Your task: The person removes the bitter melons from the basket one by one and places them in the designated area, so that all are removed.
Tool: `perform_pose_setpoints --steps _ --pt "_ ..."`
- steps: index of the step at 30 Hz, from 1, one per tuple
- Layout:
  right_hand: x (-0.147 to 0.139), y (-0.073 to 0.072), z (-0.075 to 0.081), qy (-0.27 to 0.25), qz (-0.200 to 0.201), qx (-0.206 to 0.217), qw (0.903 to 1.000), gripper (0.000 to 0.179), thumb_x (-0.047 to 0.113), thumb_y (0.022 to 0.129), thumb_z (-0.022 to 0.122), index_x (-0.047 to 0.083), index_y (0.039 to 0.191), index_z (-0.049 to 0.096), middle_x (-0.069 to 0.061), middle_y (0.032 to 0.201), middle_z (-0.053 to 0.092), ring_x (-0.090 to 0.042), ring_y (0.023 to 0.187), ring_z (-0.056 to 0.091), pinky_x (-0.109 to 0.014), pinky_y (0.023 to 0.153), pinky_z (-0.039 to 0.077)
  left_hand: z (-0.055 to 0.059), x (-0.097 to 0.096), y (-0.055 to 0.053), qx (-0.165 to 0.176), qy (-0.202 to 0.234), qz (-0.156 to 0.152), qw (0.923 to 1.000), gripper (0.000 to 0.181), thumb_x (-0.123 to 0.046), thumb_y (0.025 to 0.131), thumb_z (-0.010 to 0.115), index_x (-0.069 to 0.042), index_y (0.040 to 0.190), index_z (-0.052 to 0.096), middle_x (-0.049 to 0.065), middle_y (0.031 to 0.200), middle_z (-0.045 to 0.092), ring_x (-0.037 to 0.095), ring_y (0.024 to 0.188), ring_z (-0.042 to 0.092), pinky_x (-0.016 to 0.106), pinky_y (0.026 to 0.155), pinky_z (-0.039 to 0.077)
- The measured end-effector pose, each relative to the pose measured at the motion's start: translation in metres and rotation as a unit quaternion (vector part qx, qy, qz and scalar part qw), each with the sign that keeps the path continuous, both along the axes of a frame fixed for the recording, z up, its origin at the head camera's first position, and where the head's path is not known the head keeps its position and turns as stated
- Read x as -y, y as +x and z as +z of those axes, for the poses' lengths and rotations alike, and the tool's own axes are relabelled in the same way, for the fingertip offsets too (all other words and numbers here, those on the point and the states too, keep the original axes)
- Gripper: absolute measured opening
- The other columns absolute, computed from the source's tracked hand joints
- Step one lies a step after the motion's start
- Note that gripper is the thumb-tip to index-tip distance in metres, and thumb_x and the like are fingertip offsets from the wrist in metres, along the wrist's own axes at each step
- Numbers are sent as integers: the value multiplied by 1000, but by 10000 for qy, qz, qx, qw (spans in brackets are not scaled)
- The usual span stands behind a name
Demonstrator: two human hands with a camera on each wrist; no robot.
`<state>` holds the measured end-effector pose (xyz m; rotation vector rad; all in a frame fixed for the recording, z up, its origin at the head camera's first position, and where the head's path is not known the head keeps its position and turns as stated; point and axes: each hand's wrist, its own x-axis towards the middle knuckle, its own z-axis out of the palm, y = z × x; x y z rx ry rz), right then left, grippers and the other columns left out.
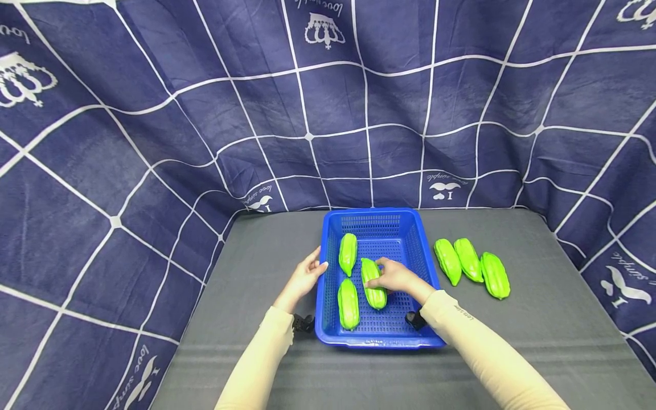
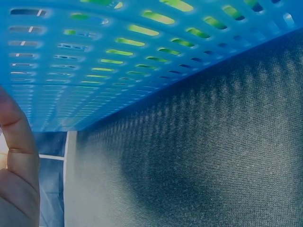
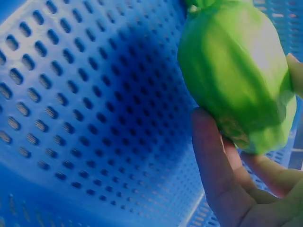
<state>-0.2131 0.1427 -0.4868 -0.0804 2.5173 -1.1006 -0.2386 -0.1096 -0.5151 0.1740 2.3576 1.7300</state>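
Note:
A blue plastic basket [image 1: 376, 343] with slotted walls stands on the grey table. My left hand [image 1: 303, 279] holds its left rim, the thumb lying over the edge; a finger [image 2: 19, 142] shows beside the outer wall in the left wrist view. Inside the basket, my right hand [image 1: 397, 275] grips a ribbed green papaya [image 3: 236, 75], with fingers on one side and the thumb on the other. The papaya casts a shadow on the basket floor. Left of it, two more green papayas lie in the basket, one farther back [image 1: 348, 253] and one nearer [image 1: 348, 304].
Right of the basket, three green papayas lie side by side on the table: a left one [image 1: 448, 262], a middle one [image 1: 468, 259] and a right one [image 1: 495, 275]. A dark blue checked curtain [image 1: 389, 102] hangs behind the table and along its sides.

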Motion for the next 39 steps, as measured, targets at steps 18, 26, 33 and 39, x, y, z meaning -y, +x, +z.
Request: perform_pose_setpoints --steps 18,26,33,39 --pt "-33 -8 68 -824 -743 -998 9888 80 29 83 78 -3 146 39 -28 126 57 -25 88 70 -33 76 58 1 0 0 28 -31 46 10000 59 -9 99 57 -3 153 33 26 105 68 12 77 64 22 70 50" --pt "-59 -3 86 -844 -958 -1378 9822 78 28 86 75 -3 147 39 -30 126 58 -32 95 70 -33 80 58 2 0 -1 -4 -128 69 9999 59 -11 99 57 -3 152 33 23 100 68 11 75 61 23 70 48" --pt "-90 4 93 -817 -1264 -1459 9778 77 33 90 71 0 149 36 -29 131 57 -35 108 62 -19 73 53 -1 1 -1 -98 -169 50 9998 59 -11 99 58 0 151 34 27 104 67 21 84 66 24 74 49" --pt "-117 11 90 -677 -1552 -1357 9762 81 37 91 68 -1 152 31 -29 135 54 -30 100 64 -20 74 52 0 2 -1 -112 -142 14 9998 58 -11 99 57 -1 152 34 25 103 68 16 81 66 24 74 50"
